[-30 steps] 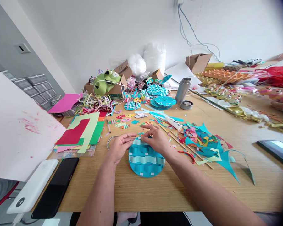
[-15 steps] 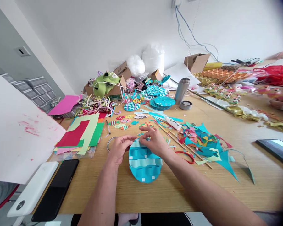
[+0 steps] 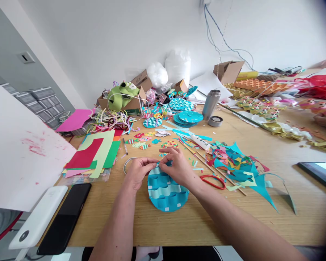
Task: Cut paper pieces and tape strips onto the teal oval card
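Observation:
A round blue paper disc (image 3: 159,204) lies in front of me, with wavy blue and pale paper strips across it and small white squares along its edge. At its top edge, my left hand (image 3: 138,173) pinches the end of a pale blue paper strip (image 3: 155,169) between thumb and fingers. Close beside it, my right hand (image 3: 177,166) is closed on the same strip with thumb and index finger, its other fingers raised. My fingers partly hide the strip and the disc's upper part. A roll of tape (image 3: 127,166) is just left of my left hand.
Red-handled scissors (image 3: 212,182), wooden sticks (image 3: 220,172) and paper scraps (image 3: 241,168) lie to the right. A glue tube (image 3: 200,141), paper fish (image 3: 145,139) and stacked blue discs (image 3: 187,119) are beyond. Coloured sheets (image 3: 91,152) and a black phone (image 3: 66,217) are left.
The disc has turned slightly, and its middle pale strip looks wavier. My right hand's fingers have drawn a little closer to my left at the top edge.

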The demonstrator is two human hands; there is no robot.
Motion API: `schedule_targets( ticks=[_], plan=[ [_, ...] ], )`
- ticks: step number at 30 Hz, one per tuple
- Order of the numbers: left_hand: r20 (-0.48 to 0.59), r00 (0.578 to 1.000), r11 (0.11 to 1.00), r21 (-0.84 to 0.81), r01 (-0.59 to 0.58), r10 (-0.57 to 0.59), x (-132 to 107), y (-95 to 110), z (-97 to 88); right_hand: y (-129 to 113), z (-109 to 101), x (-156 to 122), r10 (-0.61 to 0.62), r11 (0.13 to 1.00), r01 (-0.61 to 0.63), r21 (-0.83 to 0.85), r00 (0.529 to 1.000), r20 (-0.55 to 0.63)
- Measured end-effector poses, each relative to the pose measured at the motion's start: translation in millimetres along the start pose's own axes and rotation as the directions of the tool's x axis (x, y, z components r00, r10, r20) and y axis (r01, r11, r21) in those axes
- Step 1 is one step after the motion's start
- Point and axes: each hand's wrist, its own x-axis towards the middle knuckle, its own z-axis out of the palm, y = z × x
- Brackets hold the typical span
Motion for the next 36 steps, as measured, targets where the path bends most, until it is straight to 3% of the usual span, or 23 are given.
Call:
schedule_targets(
  ticks=[14, 22, 28, 32, 36],
  plan=[
    [-0.044, 0.980, 0.956, 0.233, -0.177, 0.192, 1, 2, 2.4, -4, 1, -3, -0.066, 0.990, 0.058, -0.132, 0.996, -0.059],
    [-0.046, 0.979, 0.953, 0.243, -0.180, 0.197, 2, 1, 2.4, -7, -5, -4, -0.141, 0.963, 0.115, -0.245, 0.986, -0.090],
    [-0.067, 0.977, 0.949, 0.262, -0.178, 0.202, 0, 3, -3.7, -4, -11, 0, -0.162, 0.968, 0.122, -0.220, 0.971, -0.175],
    [0.024, 0.978, 0.958, 0.200, -0.207, 0.207, -2, 3, -2.8, -1, -10, 0, -0.091, 0.980, 0.082, -0.184, 0.995, -0.041],
    [0.031, 0.976, 0.956, 0.196, -0.217, 0.215, -3, 2, -1.7, 2, -8, 1, -0.033, 0.989, 0.046, -0.143, 0.995, 0.090]
  ],
)
